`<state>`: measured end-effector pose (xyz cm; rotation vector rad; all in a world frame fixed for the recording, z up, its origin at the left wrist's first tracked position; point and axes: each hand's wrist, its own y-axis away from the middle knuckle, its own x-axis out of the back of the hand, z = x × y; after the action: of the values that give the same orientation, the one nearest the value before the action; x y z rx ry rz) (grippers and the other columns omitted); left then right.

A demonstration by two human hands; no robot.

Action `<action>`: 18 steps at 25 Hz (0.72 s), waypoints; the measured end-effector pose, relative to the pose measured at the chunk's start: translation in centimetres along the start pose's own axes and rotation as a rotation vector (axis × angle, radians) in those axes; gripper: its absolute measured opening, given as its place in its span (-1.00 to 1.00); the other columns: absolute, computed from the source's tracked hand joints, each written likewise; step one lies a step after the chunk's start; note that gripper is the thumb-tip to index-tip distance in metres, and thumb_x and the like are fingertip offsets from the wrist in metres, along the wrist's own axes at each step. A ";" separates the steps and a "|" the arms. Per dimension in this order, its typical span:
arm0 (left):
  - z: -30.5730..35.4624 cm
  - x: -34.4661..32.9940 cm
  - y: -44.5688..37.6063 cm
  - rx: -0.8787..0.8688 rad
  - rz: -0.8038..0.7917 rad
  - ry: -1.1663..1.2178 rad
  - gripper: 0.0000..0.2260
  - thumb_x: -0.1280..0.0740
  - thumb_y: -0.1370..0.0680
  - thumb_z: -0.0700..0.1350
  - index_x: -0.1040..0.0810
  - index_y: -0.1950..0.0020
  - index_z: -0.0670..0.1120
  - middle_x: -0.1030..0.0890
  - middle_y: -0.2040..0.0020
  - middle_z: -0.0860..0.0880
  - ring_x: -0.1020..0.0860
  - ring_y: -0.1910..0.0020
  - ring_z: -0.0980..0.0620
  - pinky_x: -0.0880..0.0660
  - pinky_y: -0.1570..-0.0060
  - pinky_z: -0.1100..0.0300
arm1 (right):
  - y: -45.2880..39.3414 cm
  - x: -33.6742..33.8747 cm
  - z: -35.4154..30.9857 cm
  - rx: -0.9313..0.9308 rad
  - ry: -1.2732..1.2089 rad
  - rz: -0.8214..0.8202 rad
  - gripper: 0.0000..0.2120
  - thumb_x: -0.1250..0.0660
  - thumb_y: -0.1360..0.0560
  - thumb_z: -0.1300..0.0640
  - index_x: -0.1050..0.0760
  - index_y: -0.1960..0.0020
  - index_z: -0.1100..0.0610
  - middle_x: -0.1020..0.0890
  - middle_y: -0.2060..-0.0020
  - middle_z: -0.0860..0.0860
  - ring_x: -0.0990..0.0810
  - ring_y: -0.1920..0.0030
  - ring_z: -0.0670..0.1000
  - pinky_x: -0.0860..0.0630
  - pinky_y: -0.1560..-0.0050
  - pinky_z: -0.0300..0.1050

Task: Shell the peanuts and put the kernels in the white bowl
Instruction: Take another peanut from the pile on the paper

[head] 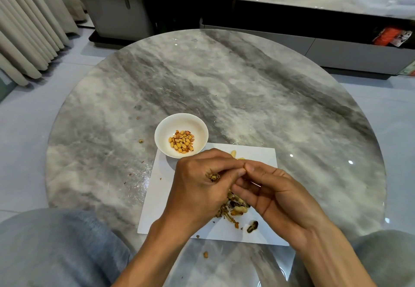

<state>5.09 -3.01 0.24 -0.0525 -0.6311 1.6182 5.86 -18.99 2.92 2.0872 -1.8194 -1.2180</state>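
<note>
A small white bowl (181,120) with several yellow-orange kernels (182,144) stands at the far left corner of a white paper sheet (256,154). My left hand (197,188) and my right hand (276,194) meet above the sheet, fingertips pinched together on a peanut that they mostly hide. Bits of shell (214,177) show inside my left hand's curled fingers. Below the hands lies a pile of empty shells (235,207). A dark shell half (252,226) lies apart to its right. Pale unshelled peanuts (234,153) peek out beyond my fingers.
The sheet lies on a round grey marble table (224,80) with shell crumbs (205,254) scattered on it. My knees in grey cloth (56,242) show at the near edge. A long low cabinet (292,40) stands beyond the table, curtains (27,28) at the left.
</note>
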 end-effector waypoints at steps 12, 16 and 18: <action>0.1 -0.7 0.3 0.068 -0.004 -0.004 -0.83 -0.48 -0.45 -0.25 -0.74 -0.02 -0.11 -0.73 0.09 0.04 -0.67 0.10 0.19 -0.61 0.09 0.19 | 0.1 -1.0 1.4 0.388 0.363 0.270 -0.83 -0.41 -0.50 0.25 -0.72 0.22 0.14 -0.71 0.29 0.16 -0.69 0.26 0.06 -0.64 0.17 -0.17; 0.2 -0.6 0.3 -0.062 0.042 -0.134 -0.84 -0.49 -0.43 -0.28 -0.75 0.03 -0.12 -0.73 0.14 -0.01 -0.66 0.16 0.15 -0.58 0.17 0.22 | -0.2 -1.1 1.5 0.293 0.223 0.222 -0.85 -0.39 -0.48 0.22 -0.70 0.17 0.25 -0.66 0.31 0.18 -0.65 0.27 0.03 -0.63 0.18 -0.19; 0.2 -0.6 0.3 -0.049 0.053 -0.128 -0.85 -0.50 -0.42 -0.29 -0.75 0.06 -0.11 -0.72 0.15 0.01 -0.65 0.17 0.16 -0.58 0.16 0.24 | -0.2 -1.0 1.5 0.221 0.110 0.169 -0.83 -0.39 -0.41 0.18 -0.70 0.16 0.28 -0.65 0.26 0.21 -0.65 0.24 0.03 -0.65 0.17 -0.17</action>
<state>4.87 -3.64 0.13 -0.0019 -0.7734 1.6671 5.15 -17.43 2.30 2.0086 -2.1122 -0.8798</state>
